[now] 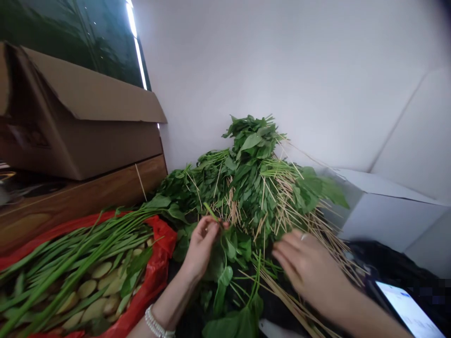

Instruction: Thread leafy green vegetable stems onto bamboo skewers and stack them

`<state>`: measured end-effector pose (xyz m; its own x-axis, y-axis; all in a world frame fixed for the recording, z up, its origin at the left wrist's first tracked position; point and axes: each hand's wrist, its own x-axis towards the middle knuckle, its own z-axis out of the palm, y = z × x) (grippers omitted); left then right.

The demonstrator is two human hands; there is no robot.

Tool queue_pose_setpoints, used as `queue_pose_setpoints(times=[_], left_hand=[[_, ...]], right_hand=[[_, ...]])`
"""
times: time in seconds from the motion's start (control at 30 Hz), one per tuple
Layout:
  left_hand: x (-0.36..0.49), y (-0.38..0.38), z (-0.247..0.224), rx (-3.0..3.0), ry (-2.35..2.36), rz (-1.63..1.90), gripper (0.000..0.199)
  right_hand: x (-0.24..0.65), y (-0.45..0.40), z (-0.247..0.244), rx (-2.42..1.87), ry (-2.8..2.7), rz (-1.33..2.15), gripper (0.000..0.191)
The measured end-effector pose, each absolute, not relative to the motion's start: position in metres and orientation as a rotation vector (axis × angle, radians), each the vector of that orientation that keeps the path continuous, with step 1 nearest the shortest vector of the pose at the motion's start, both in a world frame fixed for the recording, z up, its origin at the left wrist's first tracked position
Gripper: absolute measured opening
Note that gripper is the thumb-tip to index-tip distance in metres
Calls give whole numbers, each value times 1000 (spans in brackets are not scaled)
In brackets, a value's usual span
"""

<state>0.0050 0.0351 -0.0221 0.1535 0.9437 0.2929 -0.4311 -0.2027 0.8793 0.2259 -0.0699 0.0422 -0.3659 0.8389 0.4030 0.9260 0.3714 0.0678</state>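
Observation:
My left hand [204,244], with a white beaded bracelet at the wrist, pinches a green stem [211,212] whose leaves [229,244] hang below the fingers. To the right, my right hand [299,263], wearing a ring, is slightly blurred over the leaves and thin sticks; its fingertips are bent down and whatever they may hold is hidden. Behind both hands rises a big pile of leafy greens [246,178] mixed with many thin wooden sticks [282,202]. More leaves [232,324] and sticks lie in front, between the forearms.
A red bag [160,253] at the left holds long green stems and sliced pale pieces [102,281]. An open cardboard box [105,141] stands behind it. At the right are a white box [384,216], black plastic and a lit phone [408,310]. A white wall rises behind.

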Motion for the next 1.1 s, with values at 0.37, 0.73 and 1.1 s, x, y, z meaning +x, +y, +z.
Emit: queue_pose_setpoints(times=[0.37, 0.73, 1.1], left_hand=[[-10, 57, -15, 556, 522, 1435, 18], [-5, 27, -15, 1636, 882, 1710, 10], [15, 28, -27, 972, 656, 1122, 29]], right_hand=[[202, -77, -64, -1857, -2280, -58, 29], [230, -80, -45, -1834, -2117, 32, 28], [202, -66, -27, -1404, -1832, -102, 31]])
